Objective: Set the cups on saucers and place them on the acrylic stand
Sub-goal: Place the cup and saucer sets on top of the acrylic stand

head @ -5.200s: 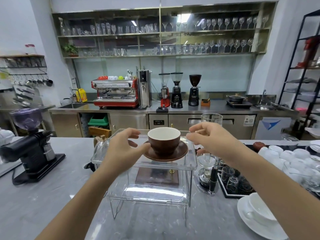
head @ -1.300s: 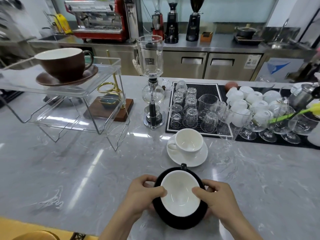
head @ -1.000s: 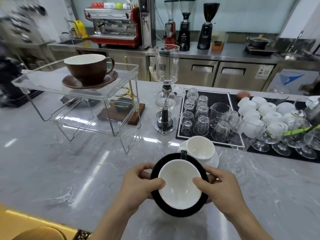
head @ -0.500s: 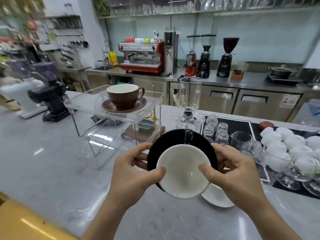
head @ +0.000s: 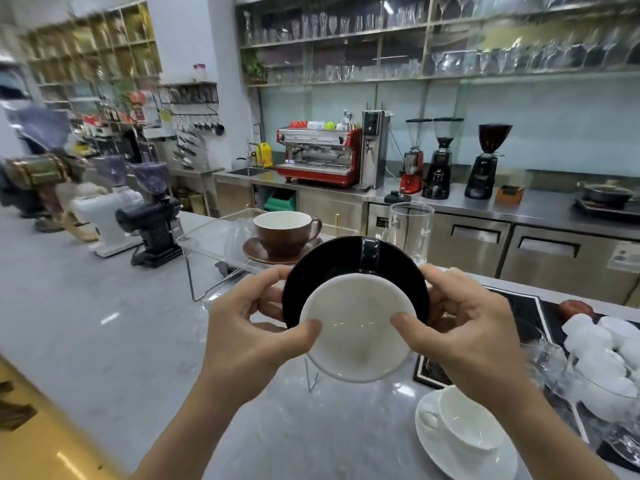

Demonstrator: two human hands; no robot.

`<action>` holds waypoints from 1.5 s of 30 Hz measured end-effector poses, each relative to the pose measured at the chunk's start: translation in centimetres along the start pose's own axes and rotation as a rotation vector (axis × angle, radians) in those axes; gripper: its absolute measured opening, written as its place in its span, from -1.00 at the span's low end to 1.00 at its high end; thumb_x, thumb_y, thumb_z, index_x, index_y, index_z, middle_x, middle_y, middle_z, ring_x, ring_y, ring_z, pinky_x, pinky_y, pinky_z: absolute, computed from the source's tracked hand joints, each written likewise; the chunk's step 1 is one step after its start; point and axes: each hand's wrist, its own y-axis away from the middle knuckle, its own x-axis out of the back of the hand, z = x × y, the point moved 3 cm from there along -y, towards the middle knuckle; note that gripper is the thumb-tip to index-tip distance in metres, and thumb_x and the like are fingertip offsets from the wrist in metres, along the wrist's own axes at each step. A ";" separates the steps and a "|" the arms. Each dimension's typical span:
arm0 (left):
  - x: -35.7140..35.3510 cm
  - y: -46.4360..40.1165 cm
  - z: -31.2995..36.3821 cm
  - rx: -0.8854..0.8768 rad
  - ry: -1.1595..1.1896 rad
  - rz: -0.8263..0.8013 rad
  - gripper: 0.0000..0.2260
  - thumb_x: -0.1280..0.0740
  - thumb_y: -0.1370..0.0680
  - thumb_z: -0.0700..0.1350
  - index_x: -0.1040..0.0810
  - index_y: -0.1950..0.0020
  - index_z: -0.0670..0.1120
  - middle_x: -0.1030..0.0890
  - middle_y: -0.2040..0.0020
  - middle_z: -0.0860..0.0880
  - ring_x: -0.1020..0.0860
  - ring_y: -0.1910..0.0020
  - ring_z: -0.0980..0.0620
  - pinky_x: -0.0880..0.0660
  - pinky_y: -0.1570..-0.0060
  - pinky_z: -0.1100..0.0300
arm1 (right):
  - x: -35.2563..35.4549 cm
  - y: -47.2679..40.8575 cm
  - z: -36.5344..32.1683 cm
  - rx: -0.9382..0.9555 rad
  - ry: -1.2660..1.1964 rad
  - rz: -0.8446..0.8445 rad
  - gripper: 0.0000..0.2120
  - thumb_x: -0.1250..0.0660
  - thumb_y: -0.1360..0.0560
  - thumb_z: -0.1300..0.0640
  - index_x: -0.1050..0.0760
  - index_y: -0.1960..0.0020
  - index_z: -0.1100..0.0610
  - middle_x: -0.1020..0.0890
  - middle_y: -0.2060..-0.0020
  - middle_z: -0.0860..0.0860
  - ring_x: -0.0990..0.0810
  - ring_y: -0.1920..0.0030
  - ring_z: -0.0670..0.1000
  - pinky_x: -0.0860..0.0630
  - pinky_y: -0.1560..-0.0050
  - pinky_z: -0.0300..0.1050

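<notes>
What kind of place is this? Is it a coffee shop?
Probably yes, a café bar: there's a red espresso machine, coffee grinders on the back counter, and shelves of glasses.

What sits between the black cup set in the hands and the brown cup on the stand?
Nothing, in the head view: the black cup and saucer overlap the brown cup's saucer rim; only the acrylic stand lies beneath.

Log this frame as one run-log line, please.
phase: carrying | held: black cup on black saucer, left hand and right hand gripping | acrylic stand: brown cup on saucer | counter: white cup
</notes>
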 end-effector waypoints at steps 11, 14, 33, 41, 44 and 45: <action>6.0 -7.0 1.4 -0.082 -0.045 0.084 -0.61 -0.53 -0.11 -0.01 -0.70 0.07 0.18 -0.65 0.35 0.12 -0.55 0.40 0.20 -0.53 0.39 0.34 | -5.3 -8.2 -3.5 0.137 -0.089 -0.107 -0.69 -0.52 -0.23 -0.08 -0.68 0.04 -0.10 -0.55 0.26 0.12 -0.56 0.28 0.17 -0.60 0.26 0.14; 7.9 -9.9 1.6 -0.100 -0.032 0.079 -0.65 -0.54 -0.13 -0.01 -0.71 0.11 0.23 -0.65 0.35 0.10 -0.56 0.39 0.15 -0.59 0.36 0.23 | -7.4 -11.3 -4.3 0.159 -0.117 -0.129 -0.70 -0.53 -0.25 -0.07 -0.68 0.02 -0.07 -0.60 0.21 0.19 -0.58 0.25 0.25 -0.60 0.26 0.26; 16.7 -27.0 -5.9 0.289 0.098 0.076 -0.78 -0.55 -0.39 -0.26 -0.70 -0.02 -0.16 -0.72 0.25 -0.11 -0.71 0.33 -0.03 -0.68 0.32 0.07 | -21.5 -28.5 -3.9 -0.253 0.006 -0.336 -0.77 -0.53 -0.40 0.15 -0.66 -0.03 0.18 -0.74 0.15 0.16 -0.75 0.23 0.10 -0.71 0.19 0.06; 16.8 -30.6 -10.4 0.536 0.056 -0.043 -0.68 -0.58 -0.37 -0.09 -0.68 -0.04 -0.22 -0.74 0.23 -0.16 -0.72 0.31 -0.09 -0.70 0.25 -0.02 | -23.9 -31.7 -0.3 -0.510 0.183 -0.401 -0.66 -0.52 -0.40 0.05 -0.61 -0.05 0.26 -0.74 0.20 0.22 -0.74 0.29 0.15 -0.70 0.21 0.07; 16.6 -31.3 -11.6 0.582 -0.012 -0.089 -0.60 -0.60 -0.36 -0.04 -0.65 -0.06 -0.24 -0.73 0.26 -0.16 -0.72 0.34 -0.11 -0.69 0.29 -0.01 | -24.3 -32.2 1.5 -0.603 0.209 -0.447 -0.56 -0.53 -0.39 0.01 -0.56 -0.13 0.27 -0.72 0.16 0.25 -0.73 0.29 0.16 -0.70 0.15 0.06; 16.6 -31.5 -11.9 0.594 -0.041 -0.107 -0.58 -0.60 -0.36 -0.03 -0.63 -0.07 -0.25 -0.72 0.27 -0.17 -0.72 0.36 -0.10 -0.68 0.32 0.01 | -24.4 -32.3 2.1 -0.628 0.217 -0.463 -0.54 -0.53 -0.40 0.00 -0.55 -0.15 0.28 -0.72 0.14 0.26 -0.74 0.27 0.16 -0.69 0.11 0.07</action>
